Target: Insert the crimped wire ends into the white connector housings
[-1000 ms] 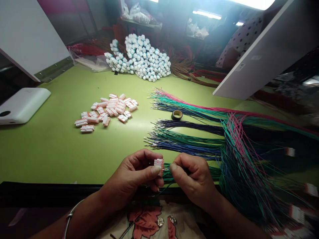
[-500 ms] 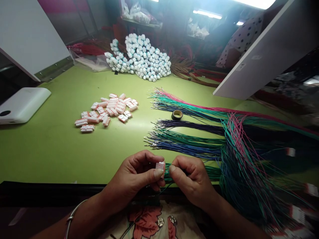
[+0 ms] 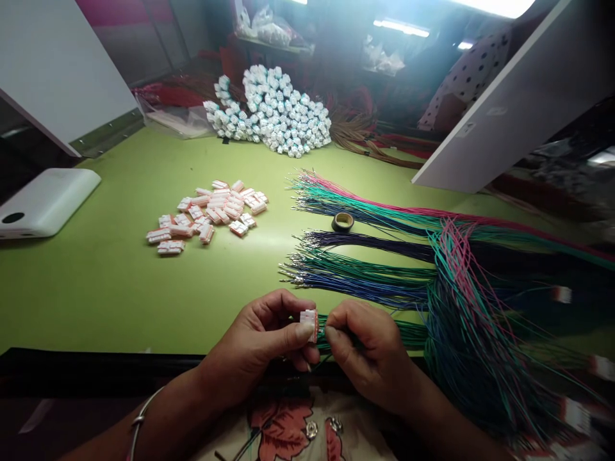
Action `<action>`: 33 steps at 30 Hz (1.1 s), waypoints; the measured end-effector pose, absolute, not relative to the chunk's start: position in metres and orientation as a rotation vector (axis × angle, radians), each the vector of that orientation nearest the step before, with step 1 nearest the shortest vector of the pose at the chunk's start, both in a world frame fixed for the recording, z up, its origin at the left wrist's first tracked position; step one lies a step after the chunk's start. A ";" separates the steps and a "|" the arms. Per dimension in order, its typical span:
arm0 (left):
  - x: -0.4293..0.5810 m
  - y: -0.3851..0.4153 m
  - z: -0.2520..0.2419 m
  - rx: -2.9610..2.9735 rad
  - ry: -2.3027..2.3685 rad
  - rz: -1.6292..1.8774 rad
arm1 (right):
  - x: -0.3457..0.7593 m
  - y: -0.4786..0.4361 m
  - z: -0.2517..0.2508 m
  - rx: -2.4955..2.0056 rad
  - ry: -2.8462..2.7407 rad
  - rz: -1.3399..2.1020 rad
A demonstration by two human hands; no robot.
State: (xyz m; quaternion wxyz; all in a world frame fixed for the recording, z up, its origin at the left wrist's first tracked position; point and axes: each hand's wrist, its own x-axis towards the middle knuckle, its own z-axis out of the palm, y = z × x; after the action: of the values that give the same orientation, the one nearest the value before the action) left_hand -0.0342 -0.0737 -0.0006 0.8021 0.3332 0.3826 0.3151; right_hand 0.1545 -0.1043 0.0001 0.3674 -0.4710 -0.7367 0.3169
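Connector housing, white with pink marks, held in the left hand, above the bench and near its front edge. Head view, only one available. Left fingers clenched round the housing, thumb pressed on its near side. Right hand just beside it, right fingers pinched on green wires close behind the housing; exact contact hidden by the hand.

Handling call: short pinch near the housing looks right, as it gives less free wire to buckle. Keep the housing square to the wires and the left grip firm, and keep neighbouring strands clear of the pinch.

Containers: clear plastic bags on a shelf at the back, white contents, too hazy to identify. Another clear plastic bag lies at the far left of the bench, contents unclear. Loose on the bench: pile of white-and-pink housings, bigger heap of white-and-teal connectors, fanned bundles of pink, teal, navy and blue wires, with a roll of tape between the bundles. Polka-dot sleeve of a co-worker at top right, behind a white panel
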 end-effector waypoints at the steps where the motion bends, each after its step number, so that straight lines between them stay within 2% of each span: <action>1: -0.035 -0.074 -0.001 0.726 0.820 0.669 | 0.154 -0.104 0.000 -1.211 -1.895 0.817; 11: -0.035 -0.077 -0.002 0.800 0.789 0.654 | 0.148 -0.107 0.003 -1.129 -1.721 1.113; 33: -0.033 -0.076 -0.002 0.762 0.768 0.677 | 0.148 -0.108 0.000 -1.156 -1.802 0.867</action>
State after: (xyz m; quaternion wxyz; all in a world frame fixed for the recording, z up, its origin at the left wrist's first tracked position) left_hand -0.0335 -0.0759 -0.0018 0.8033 0.3556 0.3584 0.3159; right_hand 0.1481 -0.1078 -0.0002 0.4042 -0.4578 -0.7136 0.3433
